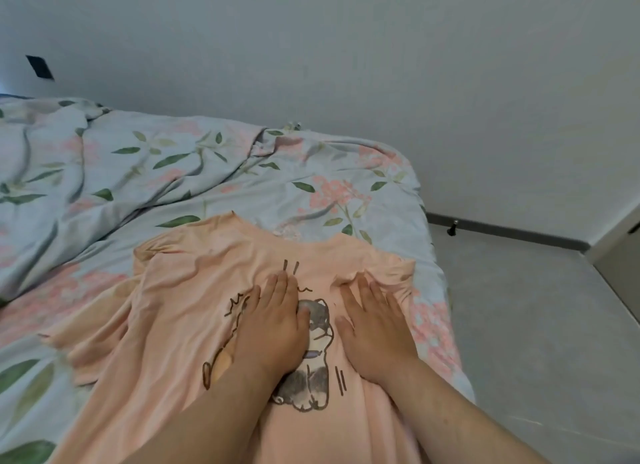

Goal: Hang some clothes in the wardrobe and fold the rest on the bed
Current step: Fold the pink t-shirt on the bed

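Garment: peach T-shirt [180,325] with a cartoon animal print [313,370], lying front side up on the bed [346,172], collar end towards the wall
Position of T-shirt: on the near right part of the bed, its right edge close to the bed's right side; its left sleeve is bunched and rumpled on the bedding
Left hand [273,321]: palm down on the T-shirt, covering the left part of the print, fingers [280,283] straight and close together, gripping nothing
Right hand [375,328]: palm down on the T-shirt just right of the print, fingers straight and slightly spread, gripping nothing; fabric is puckered at the fingertips
Hands relative to each other: side by side, apart, the print showing between them
Bedding: pale blue floral duvet [104,165], crumpled in a ridge left of and beyond the T-shirt
Beyond the T-shirt: plain wall [346,65] with a small dark rectangle [40,67] at far left
Right of the bed: grey floor [536,325], dark skirting, a small black door stop [452,228]
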